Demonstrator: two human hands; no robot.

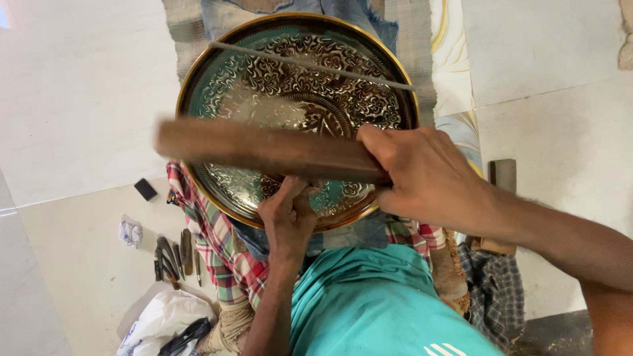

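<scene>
We see our own two bare forearms, no sleeves reaching the wrists and no rings, watches or bands on the left hand or the right hand. We wear a teal shirt of smooth cloth, with a few short white stripes near its lower edge. Across our lap lies a checked cloth in red, green and white.

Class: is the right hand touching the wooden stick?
Touching. The head view shows the right hand with fingers wrapped around one end of the wooden stick.
</scene>
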